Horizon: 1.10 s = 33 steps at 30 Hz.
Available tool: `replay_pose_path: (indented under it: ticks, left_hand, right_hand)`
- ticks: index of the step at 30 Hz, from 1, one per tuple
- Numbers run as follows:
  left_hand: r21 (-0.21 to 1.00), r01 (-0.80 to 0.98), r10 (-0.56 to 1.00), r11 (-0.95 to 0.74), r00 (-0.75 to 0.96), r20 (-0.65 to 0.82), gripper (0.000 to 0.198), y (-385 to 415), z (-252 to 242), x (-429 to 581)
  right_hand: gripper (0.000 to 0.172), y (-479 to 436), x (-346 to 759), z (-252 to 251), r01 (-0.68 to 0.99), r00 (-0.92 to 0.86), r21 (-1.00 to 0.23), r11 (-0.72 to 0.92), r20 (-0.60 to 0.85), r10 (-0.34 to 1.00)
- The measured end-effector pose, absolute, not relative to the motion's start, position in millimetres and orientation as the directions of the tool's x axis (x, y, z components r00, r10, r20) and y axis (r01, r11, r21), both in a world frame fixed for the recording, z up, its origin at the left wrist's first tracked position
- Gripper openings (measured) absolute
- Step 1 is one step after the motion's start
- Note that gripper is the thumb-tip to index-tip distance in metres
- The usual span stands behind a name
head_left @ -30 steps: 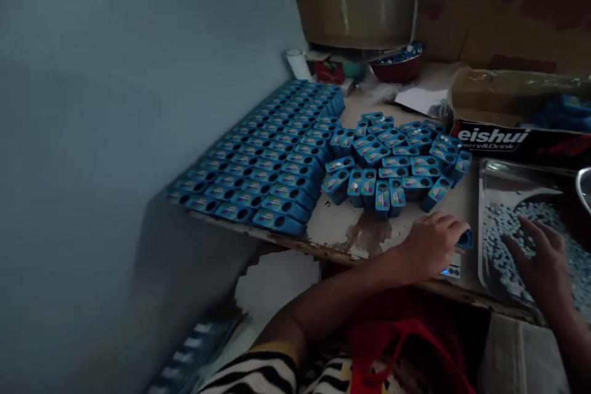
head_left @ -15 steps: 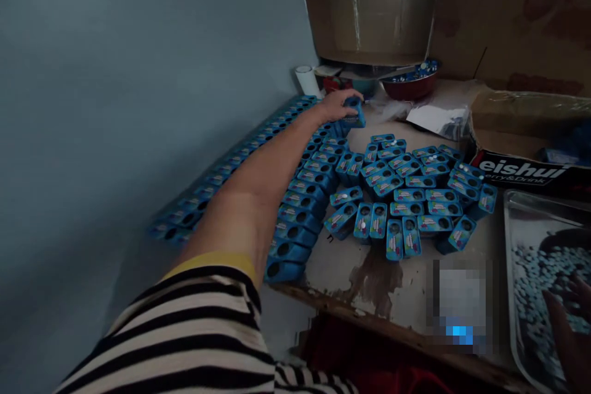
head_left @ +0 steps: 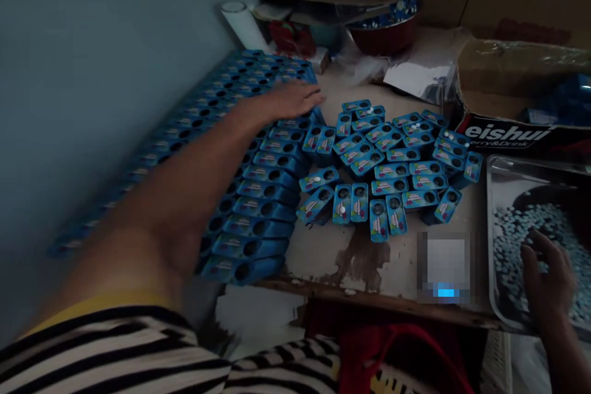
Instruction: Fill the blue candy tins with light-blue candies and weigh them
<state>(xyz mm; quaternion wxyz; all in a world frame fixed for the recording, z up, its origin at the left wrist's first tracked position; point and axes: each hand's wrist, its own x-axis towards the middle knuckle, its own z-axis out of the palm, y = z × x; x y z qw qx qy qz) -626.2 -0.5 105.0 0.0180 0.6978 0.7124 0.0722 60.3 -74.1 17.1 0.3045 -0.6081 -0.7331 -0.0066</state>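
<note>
My left hand (head_left: 298,100) lies flat with fingers stretched over the far right end of the packed rows of small blue boxes (head_left: 264,208), each with a round dark hole in its top. Nothing shows in its fingers. On the right, my right hand (head_left: 549,274) is over a metal tray (head_left: 492,258) of small pale tablets (head_left: 512,228), its thumb and fingers apart and bent down toward them. Between the hands stand several loose blue boxes (head_left: 388,186), some with white tablets on top.
A red bowl (head_left: 385,37) of blue and white pieces stands at the back. Beside it are a white roll (head_left: 244,28) and a sheet of paper (head_left: 422,77). An open carton (head_left: 508,135) sits behind the tray. The wall (head_left: 92,74) borders the left side.
My left hand has set down the blue box it held at the far end of the rows and let go. My right hand shows more fully over the tray. The view has tilted down.
</note>
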Motion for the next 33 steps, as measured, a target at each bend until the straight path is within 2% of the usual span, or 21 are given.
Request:
replay_pose_path:
  ticks: [2, 3, 5, 7, 10, 13, 17, 22, 27, 30, 33]
  left_hand:
    - [0.14, 0.987, 0.972, -0.078, 0.044, 0.231, 0.063, -35.2, 124.8, -573.0]
    - [0.149, 0.976, 0.954, -0.16, 0.114, 0.278, 0.055, -56.7, 132.6, -542.1]
    - [0.119, 0.952, 0.917, -0.284, 0.233, 0.324, 0.035, -102.2, 139.5, -478.3]
    - [0.065, 0.932, 0.893, -0.357, 0.321, 0.314, 0.029, -141.3, 133.0, -420.2]
    - [0.05, 0.944, 0.909, -0.326, 0.298, 0.292, 0.035, -171.0, 107.8, -358.0]
    - [0.027, 0.986, 0.946, -0.167, 0.152, 0.287, 0.043, -171.0, 85.4, -326.6]
    - [0.015, 0.999, 0.951, 0.035, -0.038, 0.308, 0.035, -161.9, 75.2, -310.0]
    - [0.066, 0.995, 0.937, 0.08, -0.097, 0.336, 0.028, -174.3, 73.2, -303.3]
    - [0.112, 0.994, 0.891, -0.002, -0.05, 0.451, 0.017, -210.0, 81.0, -297.4]
    - [0.151, 0.981, 0.893, -0.126, 0.046, 0.448, 0.014, -216.1, 90.6, -287.1]
    - [0.235, 0.93, 0.897, -0.284, 0.171, 0.407, 0.012, -202.0, 99.0, -269.0]
  right_hand:
    - [0.063, -73.7, 60.1, 16.1, 0.885, -0.098, -0.364, 0.289, 0.461, 0.882]
    - [0.06, -73.4, 59.6, 15.6, 0.877, -0.11, -0.37, 0.307, 0.467, 0.877]
    - [0.052, -72.7, 58.2, 14.5, 0.854, -0.129, -0.391, 0.342, 0.479, 0.868]
    - [0.046, -72.0, 56.6, 13.3, 0.831, -0.149, -0.406, 0.381, 0.498, 0.854]
    - [0.04, -71.6, 54.6, 12.2, 0.8, -0.183, -0.418, 0.429, 0.512, 0.839]
    - [0.038, -72.3, 52.6, 13.2, 0.779, -0.196, -0.436, 0.45, 0.513, 0.836]
    - [0.034, -74.4, 50.1, 16.9, 0.759, -0.188, -0.469, 0.451, 0.505, 0.842]
    - [0.033, -78.1, 49.5, 21.5, 0.742, -0.195, -0.504, 0.442, 0.468, 0.862]
    - [0.031, -78.9, 47.7, 19.6, 0.765, -0.209, -0.495, 0.412, 0.414, 0.886]
    - [0.03, -77.5, 46.0, 17.5, 0.811, -0.21, -0.443, 0.381, 0.388, 0.898]
    - [0.038, -75.9, 52.0, 21.8, 0.881, -0.21, -0.354, 0.314, 0.302, 0.93]
